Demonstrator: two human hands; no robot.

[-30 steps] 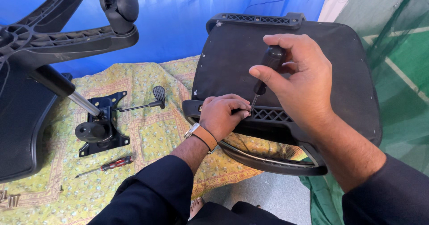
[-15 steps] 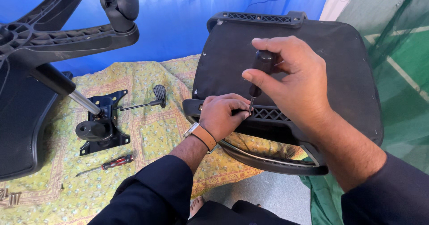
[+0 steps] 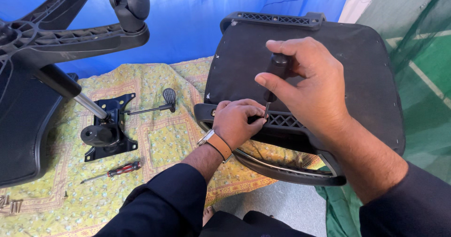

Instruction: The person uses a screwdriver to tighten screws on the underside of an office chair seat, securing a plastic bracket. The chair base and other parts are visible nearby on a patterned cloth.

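The right hand [image 3: 314,91] has its grip wrapped tight around a screwdriver [image 3: 275,75], tip pointing down. Just under it, the left hand [image 3: 237,122] pinches closed at the tip, against the seat [image 3: 357,72].

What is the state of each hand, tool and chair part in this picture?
right hand: closed on the black-handled screwdriver, which is upright, tip down
left hand: fingers pinched at the screwdriver tip, on the armrest
seat pan: underside facing up, tilted
wheeled base: upside down
red-handled screwdriver: lying unused on the cloth

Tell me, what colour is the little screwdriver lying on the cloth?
The little screwdriver has a red and black handle, seen in the head view.
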